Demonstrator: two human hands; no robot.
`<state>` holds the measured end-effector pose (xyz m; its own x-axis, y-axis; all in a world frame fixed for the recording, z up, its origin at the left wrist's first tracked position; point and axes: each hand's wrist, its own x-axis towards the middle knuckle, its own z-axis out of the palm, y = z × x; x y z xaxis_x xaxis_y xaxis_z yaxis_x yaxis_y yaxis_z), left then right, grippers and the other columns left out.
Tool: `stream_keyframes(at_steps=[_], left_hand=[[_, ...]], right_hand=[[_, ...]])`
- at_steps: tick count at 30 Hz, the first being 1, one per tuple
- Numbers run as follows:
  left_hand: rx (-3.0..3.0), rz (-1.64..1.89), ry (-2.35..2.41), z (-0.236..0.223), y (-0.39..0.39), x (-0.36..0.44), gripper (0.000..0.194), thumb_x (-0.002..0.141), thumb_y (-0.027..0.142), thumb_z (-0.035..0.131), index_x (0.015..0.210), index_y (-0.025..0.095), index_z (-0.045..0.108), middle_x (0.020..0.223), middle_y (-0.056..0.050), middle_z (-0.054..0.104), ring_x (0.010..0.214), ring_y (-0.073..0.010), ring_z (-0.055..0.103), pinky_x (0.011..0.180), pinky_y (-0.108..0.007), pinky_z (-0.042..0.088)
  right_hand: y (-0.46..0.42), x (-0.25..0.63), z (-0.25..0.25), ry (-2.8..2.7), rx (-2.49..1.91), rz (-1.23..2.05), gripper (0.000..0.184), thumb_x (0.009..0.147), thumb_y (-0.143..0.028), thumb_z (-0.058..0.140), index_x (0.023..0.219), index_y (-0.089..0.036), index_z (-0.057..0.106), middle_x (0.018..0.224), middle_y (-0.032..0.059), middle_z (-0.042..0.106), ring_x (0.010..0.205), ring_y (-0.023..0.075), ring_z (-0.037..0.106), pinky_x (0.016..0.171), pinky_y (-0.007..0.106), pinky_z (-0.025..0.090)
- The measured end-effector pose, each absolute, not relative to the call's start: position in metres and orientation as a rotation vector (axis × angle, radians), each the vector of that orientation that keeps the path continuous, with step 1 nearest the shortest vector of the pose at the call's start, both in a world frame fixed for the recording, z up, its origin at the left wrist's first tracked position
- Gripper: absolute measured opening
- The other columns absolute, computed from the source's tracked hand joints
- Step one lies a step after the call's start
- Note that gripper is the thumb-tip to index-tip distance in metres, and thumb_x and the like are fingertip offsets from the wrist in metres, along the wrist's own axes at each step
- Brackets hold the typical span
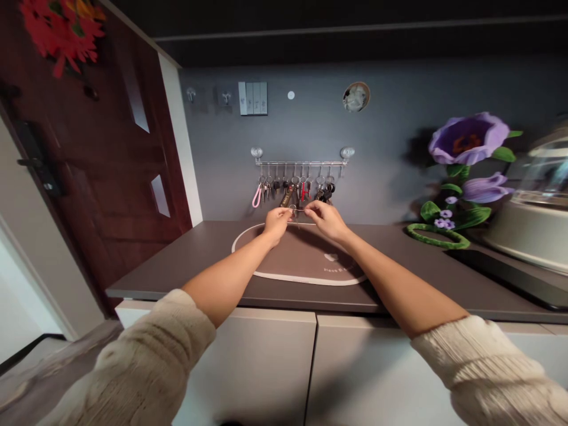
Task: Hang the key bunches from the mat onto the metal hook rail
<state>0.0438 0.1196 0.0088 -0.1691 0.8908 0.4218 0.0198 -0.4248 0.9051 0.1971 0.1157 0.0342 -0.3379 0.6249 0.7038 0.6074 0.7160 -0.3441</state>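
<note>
Both hands meet in front of the wall, above the brown mat (290, 251) with its pale rim. My left hand (278, 223) is closed, thumb and fingers pinching a small metal key ring (293, 209). From the right, my right hand (327, 218) pinches a thin, pale metal piece at the ring; its exact shape is too small to tell. Just behind the hands, several bunches of keys (269, 188) hang from a clear hook rail (302, 163). A pink strap (257, 195) and a dark tag (287, 196) with lettering hang among them.
The mat lies on a dark countertop (177, 260) over white cabinet doors (252, 355). Purple fabric flowers (468, 142), a black flat slab (510, 278) and a white domed appliance (532, 231) stand on the right. A dark red door (102, 160) is at left.
</note>
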Motion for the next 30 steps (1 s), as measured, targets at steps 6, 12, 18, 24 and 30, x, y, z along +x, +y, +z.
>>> stream_keyframes(at_steps=[6, 12, 18, 24, 30], left_hand=[[1.423, 1.680, 1.043, 0.008, 0.121, 0.042, 0.014, 0.072, 0.022, 0.052, 0.076, 0.012, 0.061, 0.066, -0.002, 0.060, 0.057, -0.0090, 0.052, 0.052, -0.020, 0.038], [1.510, 1.650, 1.020, 0.006, 0.119, 0.044, 0.016, 0.072, 0.025, 0.053, 0.077, 0.012, 0.061, 0.064, -0.002, 0.060, 0.059, -0.0097, 0.052, 0.054, -0.020, 0.039], [1.609, 1.596, 0.998, 0.003, 0.119, 0.046, 0.018, 0.074, 0.025, 0.053, 0.081, 0.012, 0.062, 0.074, -0.004, 0.065, 0.065, -0.0102, 0.056, 0.061, -0.022, 0.043], [1.722, 1.594, 0.965, -0.001, 0.121, 0.047, 0.023, 0.073, 0.030, 0.054, 0.083, 0.012, 0.063, 0.081, -0.006, 0.066, 0.071, -0.0123, 0.058, 0.065, -0.024, 0.045], [1.835, 1.601, 0.958, -0.001, 0.119, 0.047, 0.027, 0.073, 0.036, 0.054, 0.081, 0.012, 0.064, 0.080, -0.006, 0.066, 0.072, -0.0138, 0.058, 0.068, -0.026, 0.045]], right_hand=[[0.122, 0.197, 0.025, -2.035, -0.900, 0.271, 0.018, 0.074, -0.024, 0.051, 0.091, -0.017, 0.055, 0.089, 0.0040, 0.062, 0.078, 0.0135, 0.056, 0.073, 0.029, 0.043], [0.126, 0.196, 0.020, -2.023, -0.884, 0.389, 0.020, 0.073, -0.024, 0.054, 0.091, -0.017, 0.055, 0.091, 0.0040, 0.062, 0.081, 0.0123, 0.056, 0.078, 0.029, 0.043], [0.127, 0.196, 0.022, -1.985, -0.877, 0.371, 0.020, 0.076, -0.035, 0.050, 0.081, -0.016, 0.056, 0.080, 0.0029, 0.061, 0.071, 0.0126, 0.055, 0.070, 0.027, 0.043], [0.134, 0.196, 0.018, -1.926, -0.854, 0.423, 0.021, 0.073, -0.037, 0.053, 0.074, -0.016, 0.055, 0.074, 0.0011, 0.059, 0.069, 0.0121, 0.053, 0.067, 0.026, 0.041], [0.132, 0.197, 0.018, -1.878, -0.791, 0.529, 0.019, 0.073, -0.036, 0.052, 0.073, -0.016, 0.051, 0.073, -0.0003, 0.054, 0.070, 0.0112, 0.050, 0.070, 0.026, 0.039]])
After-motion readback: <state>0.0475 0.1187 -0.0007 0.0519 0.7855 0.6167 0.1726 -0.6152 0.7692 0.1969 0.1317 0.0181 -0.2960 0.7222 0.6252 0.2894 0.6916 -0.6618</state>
